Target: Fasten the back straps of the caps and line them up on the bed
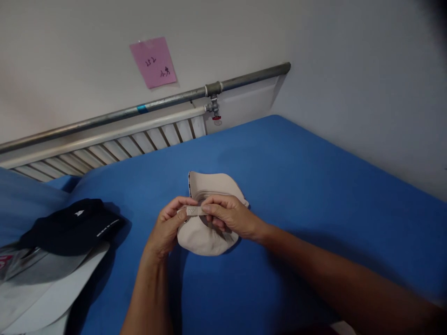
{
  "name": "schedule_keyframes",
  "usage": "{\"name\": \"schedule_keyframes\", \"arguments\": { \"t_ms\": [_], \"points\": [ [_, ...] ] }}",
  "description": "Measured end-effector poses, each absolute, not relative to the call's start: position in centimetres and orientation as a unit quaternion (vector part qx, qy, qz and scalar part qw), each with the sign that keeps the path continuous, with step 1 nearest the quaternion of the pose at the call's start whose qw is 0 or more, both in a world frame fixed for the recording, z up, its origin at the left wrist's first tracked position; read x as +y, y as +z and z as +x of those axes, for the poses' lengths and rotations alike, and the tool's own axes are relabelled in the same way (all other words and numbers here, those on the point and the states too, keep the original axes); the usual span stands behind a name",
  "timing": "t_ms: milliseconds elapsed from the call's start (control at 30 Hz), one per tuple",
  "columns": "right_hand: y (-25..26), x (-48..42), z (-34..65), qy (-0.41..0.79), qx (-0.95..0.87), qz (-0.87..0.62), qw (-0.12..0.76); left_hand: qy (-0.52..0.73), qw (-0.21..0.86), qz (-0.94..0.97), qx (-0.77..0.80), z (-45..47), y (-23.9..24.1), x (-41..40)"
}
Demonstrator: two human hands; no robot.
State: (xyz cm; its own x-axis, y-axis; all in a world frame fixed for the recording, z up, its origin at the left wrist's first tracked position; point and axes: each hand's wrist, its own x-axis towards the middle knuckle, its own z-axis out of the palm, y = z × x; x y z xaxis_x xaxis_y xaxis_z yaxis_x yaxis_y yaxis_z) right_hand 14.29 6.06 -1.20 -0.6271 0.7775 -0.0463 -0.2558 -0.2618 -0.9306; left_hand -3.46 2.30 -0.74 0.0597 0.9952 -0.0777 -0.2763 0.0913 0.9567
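Note:
A beige cap (209, 186) lies on the blue bed sheet (314, 195) in the middle of the view, its brim pointing away from me. My left hand (166, 228) and my right hand (228, 216) both pinch the cap's back strap (194, 211), holding it just above the crown. The fingers of both hands are closed on the strap. Part of the cap's crown is hidden under my right hand.
A black cap (71, 225) rests on grey and white clothing (42, 284) at the left. A radiator (115, 146) and a metal pipe (167, 100) with a small red valve run along the wall behind the bed. A pink note (153, 62) is stuck on the wall.

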Motion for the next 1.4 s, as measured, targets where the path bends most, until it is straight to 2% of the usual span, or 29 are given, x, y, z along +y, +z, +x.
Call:
{"name": "schedule_keyframes", "arguments": {
  "t_ms": [367, 700, 867, 1200, 1400],
  "points": [
    [0.1, 6.6, 15.2, 0.688, -0.564, -0.307, 0.337, 0.510, 0.599, 0.433, 0.441, -3.9, -0.5, 1.9],
    [0.2, 6.5, 15.5, 0.733, -0.542, -0.228, 0.343, 0.519, 0.609, 0.446, 0.400, -3.7, -1.2, 2.0],
    [0.4, 6.5, 15.6, 0.700, -0.577, -0.246, 0.340, 0.550, 0.592, 0.436, 0.395, -3.7, -0.8, 2.0],
    [0.4, 6.3, 15.9, 0.747, -0.545, -0.189, 0.329, 0.529, 0.599, 0.437, 0.412, -3.2, -0.5, 1.7],
    [0.2, 6.4, 15.9, 0.738, -0.549, -0.211, 0.331, 0.534, 0.594, 0.435, 0.416, -3.4, -0.7, 1.8]
  ]
}}
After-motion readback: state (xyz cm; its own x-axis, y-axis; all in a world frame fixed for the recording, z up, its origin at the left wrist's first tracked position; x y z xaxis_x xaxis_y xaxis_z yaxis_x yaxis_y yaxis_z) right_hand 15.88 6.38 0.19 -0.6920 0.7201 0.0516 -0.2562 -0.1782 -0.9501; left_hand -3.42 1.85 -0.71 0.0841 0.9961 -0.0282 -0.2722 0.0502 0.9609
